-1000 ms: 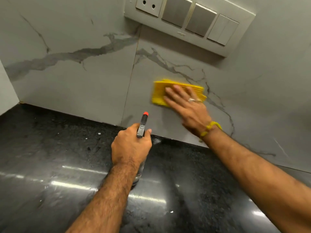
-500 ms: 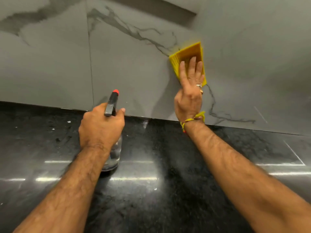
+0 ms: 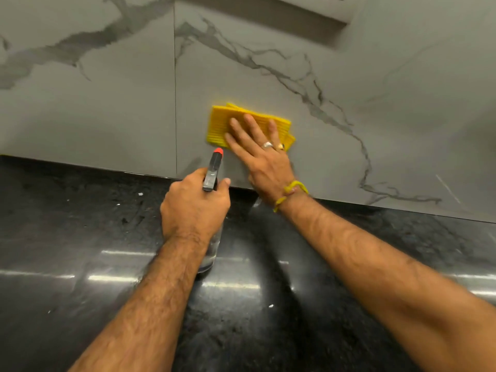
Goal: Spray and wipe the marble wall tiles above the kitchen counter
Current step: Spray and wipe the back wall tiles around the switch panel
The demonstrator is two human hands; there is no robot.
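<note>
Grey-veined marble wall tiles [image 3: 107, 108] rise behind the black counter [image 3: 80, 237]. My right hand [image 3: 257, 154] lies flat, fingers spread, pressing a folded yellow cloth [image 3: 218, 124] against the tile just right of the vertical joint. My left hand [image 3: 194, 205] is wrapped around the neck of a clear spray bottle [image 3: 214, 170], which has a dark head and an orange nozzle tip. The bottle stands on the counter, its nozzle toward the wall, just below and left of the cloth. My hand and forearm hide most of its body.
The lower edge of a switch panel [image 3: 308, 9] juts from the wall at the top. A few white specks [image 3: 140, 194] lie on the polished counter near the wall. Strip lights reflect across the countertop.
My right hand has swept the cloth down and to the left across the tile, turning from fingers-up to angled left. The left hand has stayed on the standing bottle.
</note>
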